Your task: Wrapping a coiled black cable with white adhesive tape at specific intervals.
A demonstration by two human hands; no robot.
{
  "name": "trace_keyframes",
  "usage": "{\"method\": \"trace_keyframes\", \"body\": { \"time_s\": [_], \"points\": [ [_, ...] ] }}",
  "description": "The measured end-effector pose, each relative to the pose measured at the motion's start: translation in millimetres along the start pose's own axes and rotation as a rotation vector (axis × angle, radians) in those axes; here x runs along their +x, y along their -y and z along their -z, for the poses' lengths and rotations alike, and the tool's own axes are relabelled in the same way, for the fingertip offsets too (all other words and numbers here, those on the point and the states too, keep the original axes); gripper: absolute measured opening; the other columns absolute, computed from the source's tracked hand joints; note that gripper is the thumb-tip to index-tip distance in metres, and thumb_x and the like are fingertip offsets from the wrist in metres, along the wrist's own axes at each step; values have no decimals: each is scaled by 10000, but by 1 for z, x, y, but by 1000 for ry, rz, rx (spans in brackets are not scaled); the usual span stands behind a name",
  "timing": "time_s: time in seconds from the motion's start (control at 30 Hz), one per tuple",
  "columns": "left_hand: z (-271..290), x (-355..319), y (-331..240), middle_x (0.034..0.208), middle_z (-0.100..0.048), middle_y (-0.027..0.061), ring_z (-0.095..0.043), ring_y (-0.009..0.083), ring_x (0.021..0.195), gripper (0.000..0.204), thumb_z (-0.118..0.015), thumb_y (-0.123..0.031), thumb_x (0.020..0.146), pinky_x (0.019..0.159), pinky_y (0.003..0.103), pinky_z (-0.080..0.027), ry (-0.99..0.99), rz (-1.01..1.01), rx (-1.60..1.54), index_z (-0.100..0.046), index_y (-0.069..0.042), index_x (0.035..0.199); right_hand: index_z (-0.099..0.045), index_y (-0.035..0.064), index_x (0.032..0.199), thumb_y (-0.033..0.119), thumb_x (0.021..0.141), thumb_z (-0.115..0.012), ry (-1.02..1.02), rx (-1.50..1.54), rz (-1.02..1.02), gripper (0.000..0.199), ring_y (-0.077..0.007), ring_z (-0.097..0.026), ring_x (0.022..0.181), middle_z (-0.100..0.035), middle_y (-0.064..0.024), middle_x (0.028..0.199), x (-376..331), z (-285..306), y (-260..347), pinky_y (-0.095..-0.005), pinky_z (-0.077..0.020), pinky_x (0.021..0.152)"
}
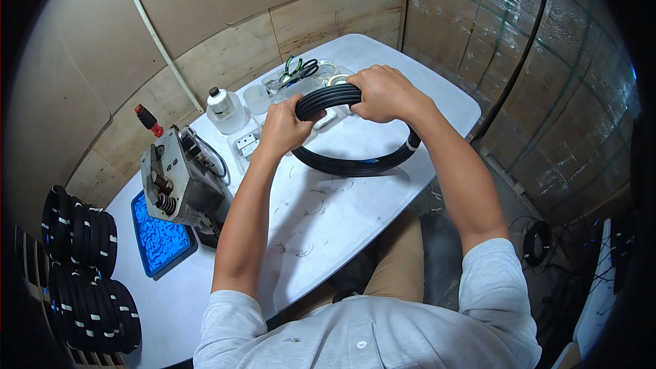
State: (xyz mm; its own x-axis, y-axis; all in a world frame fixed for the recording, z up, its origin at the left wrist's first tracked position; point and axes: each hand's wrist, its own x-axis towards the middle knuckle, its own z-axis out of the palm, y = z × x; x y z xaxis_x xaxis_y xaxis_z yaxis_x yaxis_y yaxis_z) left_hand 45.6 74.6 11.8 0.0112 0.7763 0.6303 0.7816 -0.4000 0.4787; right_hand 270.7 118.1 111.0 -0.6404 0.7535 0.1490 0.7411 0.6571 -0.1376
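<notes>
over the table [328,215], clasping a black cable coil [326,99] at its ten o'clock with left hand [281,125], at one with right hand [384,92].

Pale grey shirt [424,328], fine flecked cloth, soft creases across front. Left sleeve [229,318] and right sleeve [493,277] short, loose, same grey, ending near elbows. Stitched placket [363,359] at middle front, round white button [361,345] on it. Small dark mark [292,340] on cloth, left of placket. Tan trousers [396,260], plain. Left hand [280,126], right hand [384,92]: both bare. Forearms uncovered.
</notes>
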Motion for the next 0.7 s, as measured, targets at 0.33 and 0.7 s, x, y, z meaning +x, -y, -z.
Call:
{"method": "trace_keyframes", "body": {
  "time_s": [0.33,0.7],
  "points": [
    [11,45,-66,862,-726,224,-689,442,830,325,-875,-199,790,738,483,-530,372,-93,133,-689,-12,981,-740,55,920,228,716,-842,-34,129,124,286,-356,-709,814,-740,-167,860,3,-8,-21,-447,-554,784],
    [19,48,-36,806,-712,207,-684,406,771,257,-829,-229,859,685,477,-500,342,-63,62,-693,-25,934,-699,10,928,179,836,-776,-92,419,-46,207,-238,-633,705,-682,-128,769,-33,-38,-67,-371,-505,709]
  ]
}}
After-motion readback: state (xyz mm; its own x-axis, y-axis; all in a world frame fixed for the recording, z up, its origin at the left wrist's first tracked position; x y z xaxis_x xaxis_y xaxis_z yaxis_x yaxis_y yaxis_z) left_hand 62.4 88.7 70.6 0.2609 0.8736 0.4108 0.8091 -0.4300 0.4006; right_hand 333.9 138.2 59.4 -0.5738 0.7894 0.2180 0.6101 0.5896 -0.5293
